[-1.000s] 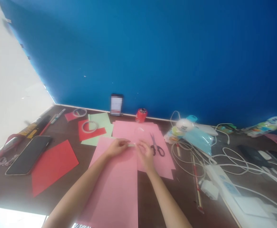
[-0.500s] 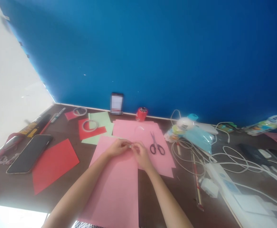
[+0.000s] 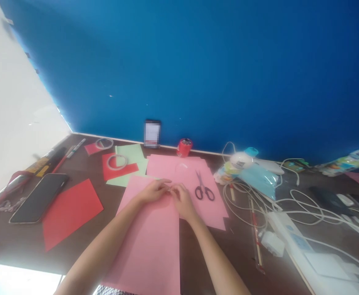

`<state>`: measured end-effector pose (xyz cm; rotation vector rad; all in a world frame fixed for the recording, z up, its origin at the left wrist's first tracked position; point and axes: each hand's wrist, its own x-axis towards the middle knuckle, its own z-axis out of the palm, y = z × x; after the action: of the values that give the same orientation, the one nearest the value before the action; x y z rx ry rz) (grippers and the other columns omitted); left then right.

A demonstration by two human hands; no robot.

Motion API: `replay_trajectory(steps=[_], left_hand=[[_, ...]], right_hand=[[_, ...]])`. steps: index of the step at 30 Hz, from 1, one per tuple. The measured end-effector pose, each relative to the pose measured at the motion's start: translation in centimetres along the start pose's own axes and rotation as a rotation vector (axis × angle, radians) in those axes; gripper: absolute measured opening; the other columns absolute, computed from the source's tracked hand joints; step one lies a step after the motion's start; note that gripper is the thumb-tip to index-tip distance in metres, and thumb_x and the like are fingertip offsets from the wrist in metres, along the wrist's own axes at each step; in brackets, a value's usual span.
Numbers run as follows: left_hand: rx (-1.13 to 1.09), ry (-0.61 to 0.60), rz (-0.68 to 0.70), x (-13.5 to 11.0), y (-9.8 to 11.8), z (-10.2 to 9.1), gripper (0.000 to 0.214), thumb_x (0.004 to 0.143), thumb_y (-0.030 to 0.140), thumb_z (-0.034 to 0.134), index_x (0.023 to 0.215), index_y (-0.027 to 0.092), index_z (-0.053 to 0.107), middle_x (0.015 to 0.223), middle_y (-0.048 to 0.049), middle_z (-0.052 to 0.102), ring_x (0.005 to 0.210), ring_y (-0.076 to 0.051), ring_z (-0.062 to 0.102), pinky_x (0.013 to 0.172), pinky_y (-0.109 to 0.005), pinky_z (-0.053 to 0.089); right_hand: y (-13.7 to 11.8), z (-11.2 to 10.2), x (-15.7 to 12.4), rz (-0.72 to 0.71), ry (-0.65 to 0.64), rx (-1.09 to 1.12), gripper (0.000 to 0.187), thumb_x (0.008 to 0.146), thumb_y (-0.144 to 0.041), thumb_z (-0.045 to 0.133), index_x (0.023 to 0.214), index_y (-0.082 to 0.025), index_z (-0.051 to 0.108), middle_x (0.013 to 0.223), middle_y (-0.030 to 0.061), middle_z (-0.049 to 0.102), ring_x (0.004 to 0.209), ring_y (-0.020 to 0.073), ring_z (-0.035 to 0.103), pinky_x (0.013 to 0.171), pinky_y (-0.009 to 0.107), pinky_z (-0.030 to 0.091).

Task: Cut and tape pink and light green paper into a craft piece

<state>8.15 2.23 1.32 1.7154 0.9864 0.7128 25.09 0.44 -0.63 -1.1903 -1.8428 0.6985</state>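
Over the upper end of a long pink paper sheet (image 3: 151,246), my left hand (image 3: 153,191) and my right hand (image 3: 183,200) meet fingertip to fingertip. Both are closed in a pinch around something tiny and pale between them, too small to name. Black-handled scissors (image 3: 203,191) lie with blades pointing away, just right of my right hand, on more pink sheets (image 3: 210,213). A faint, shiny clear piece (image 3: 182,167) rests on those sheets beyond my fingers.
Left lie red paper (image 3: 73,213), a phone (image 3: 37,198), green paper (image 3: 130,153) and tape rolls (image 3: 117,162). A red container (image 3: 184,147) stands by the blue wall. At right are a glue bottle (image 3: 233,166), tangled white cables (image 3: 243,205) and a power strip (image 3: 290,231).
My left index finger has lifted and straightened slightly, and my right fingers have shifted a little. The hands stay in the same place; the rest of the desk is unchanged.
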Motion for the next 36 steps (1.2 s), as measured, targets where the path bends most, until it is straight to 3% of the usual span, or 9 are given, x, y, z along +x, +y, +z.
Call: replay_trajectory(steps=[17,27,36], left_hand=[[-0.014,0.001,-0.02,0.0,0.2,0.1,0.038,0.082,0.025,0.043,0.119,0.015,0.049,0.094,-0.0073,0.068,0.083,-0.017,0.062,0.075,-0.03,0.048],[-0.029,0.068,-0.131,-0.2,0.6,0.3,0.04,0.074,0.026,0.054,0.112,0.015,0.054,0.089,-0.0049,0.07,0.084,-0.02,0.064,0.075,-0.03,0.049],[-0.051,0.1,-0.087,0.1,-0.1,0.3,0.039,0.069,0.017,0.052,0.108,0.014,0.056,0.089,-0.006,0.07,0.085,-0.02,0.064,0.074,-0.031,0.05]], right_hand=[[0.2,0.3,-0.1,0.001,0.057,-0.026,0.011,0.079,-0.015,0.043,0.074,-0.021,0.05,0.079,0.0027,0.053,0.076,0.0181,0.053,0.07,0.033,0.044],[-0.2,0.6,-0.4,0.04,0.108,-0.085,0.009,0.079,-0.017,0.045,0.075,-0.02,0.053,0.078,0.0044,0.057,0.075,0.0191,0.055,0.071,0.035,0.046],[0.5,1.2,-0.6,0.11,0.114,0.159,0.01,0.075,-0.02,0.054,0.085,-0.021,0.055,0.089,0.0054,0.061,0.088,0.0192,0.061,0.073,0.034,0.054]])
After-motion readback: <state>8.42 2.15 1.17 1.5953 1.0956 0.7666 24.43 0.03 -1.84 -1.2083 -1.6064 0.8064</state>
